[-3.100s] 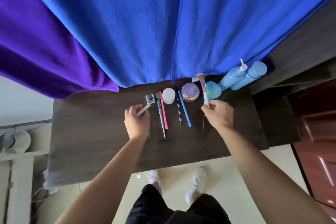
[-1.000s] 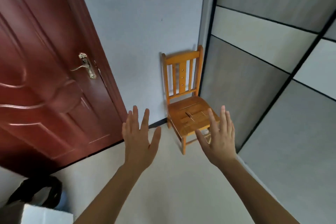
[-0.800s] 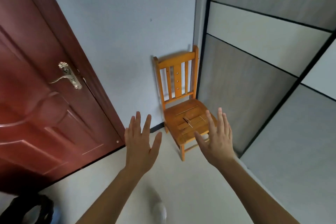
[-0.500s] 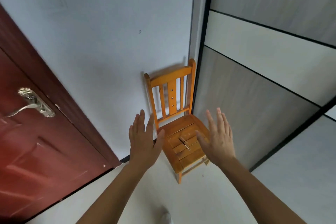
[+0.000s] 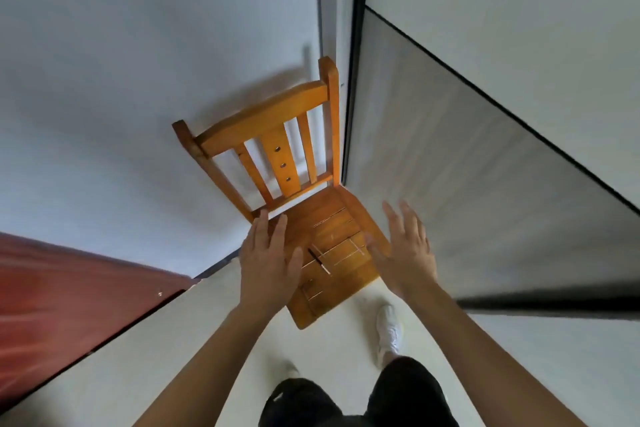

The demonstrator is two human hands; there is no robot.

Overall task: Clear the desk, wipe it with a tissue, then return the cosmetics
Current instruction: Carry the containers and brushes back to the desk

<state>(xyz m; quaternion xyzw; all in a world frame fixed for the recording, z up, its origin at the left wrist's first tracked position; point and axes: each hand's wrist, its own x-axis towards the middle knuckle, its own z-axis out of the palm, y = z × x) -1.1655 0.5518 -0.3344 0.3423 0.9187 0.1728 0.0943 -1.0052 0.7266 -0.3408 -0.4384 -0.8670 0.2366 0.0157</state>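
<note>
A small orange wooden chair (image 5: 332, 218) stands in a corner against the white wall. One thin, pencil-like cosmetic stick (image 5: 319, 261) lies on its slatted seat. My left hand (image 5: 268, 263) hovers over the seat's left side, fingers spread and empty. My right hand (image 5: 407, 253) hovers over the seat's right edge, also spread and empty. The stick lies between the two hands. The desk and the other cosmetics are out of view.
A dark red door (image 5: 62, 305) is at the lower left. Grey and white wardrobe panels (image 5: 485, 166) fill the right side. My feet in white shoes (image 5: 389, 329) stand on the pale floor just in front of the chair.
I turned from the desk, where both hands held cosmetic sticks, and walked to the chair. The chair has come closer; both empty hands now hover over its seat.
</note>
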